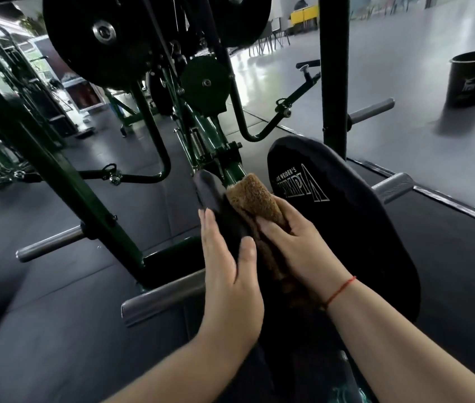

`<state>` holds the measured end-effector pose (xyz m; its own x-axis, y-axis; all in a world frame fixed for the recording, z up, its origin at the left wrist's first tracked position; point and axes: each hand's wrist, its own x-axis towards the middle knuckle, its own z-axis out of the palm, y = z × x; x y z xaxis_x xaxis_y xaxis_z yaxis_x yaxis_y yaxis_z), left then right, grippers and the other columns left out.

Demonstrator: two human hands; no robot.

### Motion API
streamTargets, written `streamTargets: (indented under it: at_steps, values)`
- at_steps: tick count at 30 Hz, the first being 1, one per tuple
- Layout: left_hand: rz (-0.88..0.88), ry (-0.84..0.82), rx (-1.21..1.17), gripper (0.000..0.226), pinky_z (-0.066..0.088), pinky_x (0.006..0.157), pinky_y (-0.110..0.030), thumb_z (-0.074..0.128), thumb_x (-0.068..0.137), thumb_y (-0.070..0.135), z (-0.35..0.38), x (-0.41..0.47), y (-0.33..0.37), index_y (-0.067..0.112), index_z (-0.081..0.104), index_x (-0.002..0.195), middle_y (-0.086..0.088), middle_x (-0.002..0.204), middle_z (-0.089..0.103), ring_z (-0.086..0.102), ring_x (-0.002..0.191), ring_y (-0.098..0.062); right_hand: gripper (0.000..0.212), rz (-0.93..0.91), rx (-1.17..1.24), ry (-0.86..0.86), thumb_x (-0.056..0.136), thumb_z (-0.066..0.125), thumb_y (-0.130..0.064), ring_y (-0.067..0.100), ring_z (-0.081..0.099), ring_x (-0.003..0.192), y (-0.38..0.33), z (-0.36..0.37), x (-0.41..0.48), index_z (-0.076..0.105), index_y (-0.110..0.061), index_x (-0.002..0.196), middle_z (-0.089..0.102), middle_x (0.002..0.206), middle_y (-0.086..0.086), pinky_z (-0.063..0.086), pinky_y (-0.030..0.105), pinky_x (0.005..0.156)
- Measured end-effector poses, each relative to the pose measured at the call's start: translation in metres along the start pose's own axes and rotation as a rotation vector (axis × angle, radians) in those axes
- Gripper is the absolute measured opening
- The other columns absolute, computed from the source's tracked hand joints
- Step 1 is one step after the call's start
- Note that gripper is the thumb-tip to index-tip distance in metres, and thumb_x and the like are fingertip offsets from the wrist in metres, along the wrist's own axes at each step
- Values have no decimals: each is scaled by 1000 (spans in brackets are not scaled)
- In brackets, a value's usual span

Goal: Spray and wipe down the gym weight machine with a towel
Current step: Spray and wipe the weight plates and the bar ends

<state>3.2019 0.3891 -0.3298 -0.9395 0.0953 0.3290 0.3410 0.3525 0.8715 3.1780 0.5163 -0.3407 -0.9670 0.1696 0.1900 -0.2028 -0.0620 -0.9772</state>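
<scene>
Weight machine (56, 175): dark green frame filling the left and centre of the frame; its black plates (99, 39) are cut off at the top edge.
Grey floor (405, 68): open stretch, upper right.
Large black pad (346, 228): centre right, white lettering only partly legible.
Black bin (471, 80): upper right, contents not visible.
Narrow black pad (210, 190): centre.
Left hand (227, 266): fingers straight, flat along the narrow pad's side.
Right hand (297, 245): fingers curled over the brown towel (255, 199), which is pressed between the two pads; thumb hidden.

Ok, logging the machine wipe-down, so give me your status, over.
Left hand flat, bracing the narrow black pad. Right hand holds brown towel against that pad. Nothing in the way.
</scene>
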Motion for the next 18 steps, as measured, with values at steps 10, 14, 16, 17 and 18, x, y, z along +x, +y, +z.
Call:
streamTargets:
  at_steps: [10, 14, 16, 17, 18]
  values:
    - [117, 57, 54, 61, 2, 117, -6, 31, 103, 45, 10, -3, -16, 44, -4, 152, 32, 164, -7, -6, 148, 14, 57, 115, -137, -8, 83, 61, -51, 4, 60, 121, 63, 15, 21, 54, -42, 139, 66, 130, -15, 45, 41, 110]
    - [2, 50, -12, 60, 4, 118, -8, 30, 107, 47, 6, 14, -6, 37, 1, 159, 28, 165, -2, -2, 146, 19, 43, 150, -78, 6, 84, 68, -43, 4, 66, 113, 70, 7, 6, 61, -48, 126, 72, 116, -17, 49, 44, 106]
    - [-52, 50, -14, 61, 6, 119, -9, 34, 108, 40, 3, 26, 1, 32, 5, 161, 24, 167, 4, 3, 148, 15, 36, 141, -86, 15, 91, 69, -28, 5, 66, 111, 67, 4, 1, 63, -49, 120, 73, 113, -16, 48, 44, 107]
    - [-74, 52, -32, 61, 8, 120, -12, 35, 108, 38, 1, 34, 3, 31, 7, 162, 20, 168, 7, 7, 149, 11, 36, 131, -96, 23, 92, 68, -24, 5, 66, 111, 64, 3, -2, 63, -49, 118, 74, 112, -15, 48, 43, 107]
    - [-98, 50, -62, 61, 10, 123, -17, 38, 108, 38, -1, 44, 5, 31, 10, 162, 17, 168, 12, 12, 151, 5, 36, 126, -104, 22, 93, 68, -22, 5, 66, 110, 59, 1, -4, 63, -47, 119, 74, 111, -15, 48, 43, 107]
